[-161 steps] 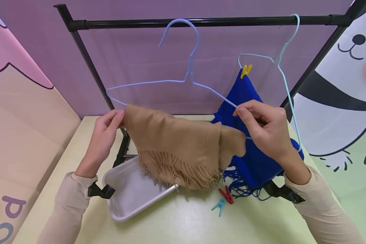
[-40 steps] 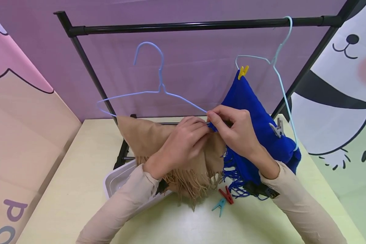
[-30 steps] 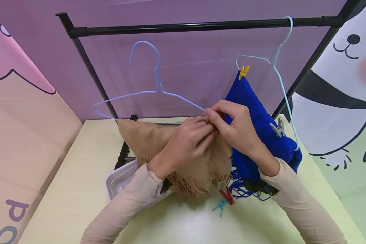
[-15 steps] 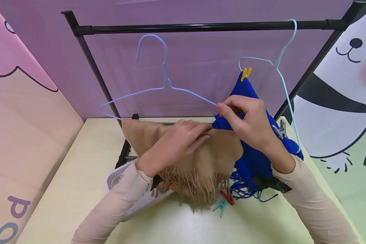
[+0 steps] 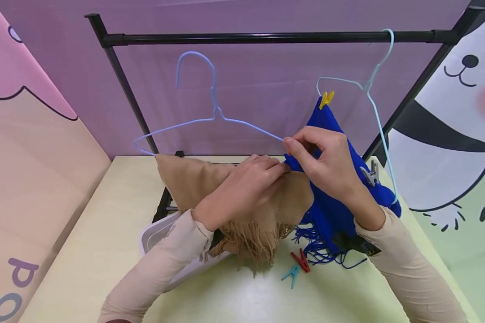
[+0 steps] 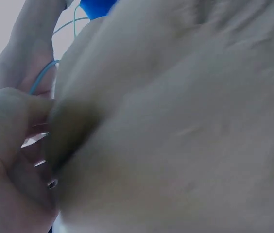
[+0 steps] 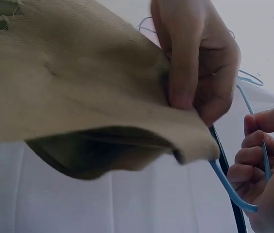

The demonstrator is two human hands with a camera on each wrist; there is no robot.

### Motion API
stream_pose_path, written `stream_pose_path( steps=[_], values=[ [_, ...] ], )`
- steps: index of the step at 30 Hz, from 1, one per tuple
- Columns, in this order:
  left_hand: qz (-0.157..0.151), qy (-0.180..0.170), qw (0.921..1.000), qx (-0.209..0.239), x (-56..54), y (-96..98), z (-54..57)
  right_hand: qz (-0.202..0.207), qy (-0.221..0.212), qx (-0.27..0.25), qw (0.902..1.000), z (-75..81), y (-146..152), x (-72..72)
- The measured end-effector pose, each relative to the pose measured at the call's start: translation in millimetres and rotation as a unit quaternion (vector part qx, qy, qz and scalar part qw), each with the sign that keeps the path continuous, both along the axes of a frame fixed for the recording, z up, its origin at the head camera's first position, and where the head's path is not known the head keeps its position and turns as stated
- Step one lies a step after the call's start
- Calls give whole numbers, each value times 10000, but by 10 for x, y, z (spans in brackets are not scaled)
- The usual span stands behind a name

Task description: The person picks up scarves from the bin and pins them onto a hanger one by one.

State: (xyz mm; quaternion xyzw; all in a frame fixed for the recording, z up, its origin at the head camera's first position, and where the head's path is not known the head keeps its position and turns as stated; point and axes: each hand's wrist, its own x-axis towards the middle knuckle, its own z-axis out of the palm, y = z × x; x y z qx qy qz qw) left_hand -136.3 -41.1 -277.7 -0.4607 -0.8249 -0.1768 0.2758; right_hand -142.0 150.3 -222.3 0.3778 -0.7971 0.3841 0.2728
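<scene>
A tan fringed scarf drapes over the lower bar of a periwinkle-blue wire hanger, whose hook stands free below and in front of the black rail. My left hand reaches across the scarf and pinches its upper edge near the right side; in the right wrist view the thumb of the left hand lies on the cloth. My right hand grips the hanger's right end, fingers curled round the wire. Cloth fills most of the left wrist view, where the scarf hides the fingertips.
A blue fringed scarf hangs from a pale mint hanger on the rack rail, with a yellow clothespin and a grey clothespin on it. Red and teal clothespins lie on the table. A tray sits beneath the tan scarf.
My left hand has moved from the tan scarf's left corner to its right part. The hanger is lower and farther left, right hand still on it. Within the last second, both hands shifted only slightly.
</scene>
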Motion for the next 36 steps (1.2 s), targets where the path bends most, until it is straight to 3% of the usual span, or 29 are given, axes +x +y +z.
stream_pose_path(
  steps=[4,11,15,18,21,27,30,36],
  values=[
    [44,138,9996,253,-37,68,-41,20,-25,-159,9999,17,3,-38],
    [106,412,9991,-19,-7,132,-48,28,-288,-184,9994,26,72,-23],
    [304,448,9984,190,44,-24,-84,-57,-418,-199,9989,42,153,12],
    [519,565,9949,658,69,-233,-116,-166,-484,-213,9985,65,216,32],
    [772,716,9845,1402,90,-487,-131,-282,-423,-215,9985,93,288,30],
    [1412,456,9436,2961,87,-950,-187,-451,-175,-175,9987,160,400,16],
    [1722,213,9312,3206,87,-1104,-228,-517,-131,-138,9985,168,435,13],
    [2422,-446,9182,3102,89,-1261,-317,-447,-60,-235,9987,148,444,1]
  ],
)
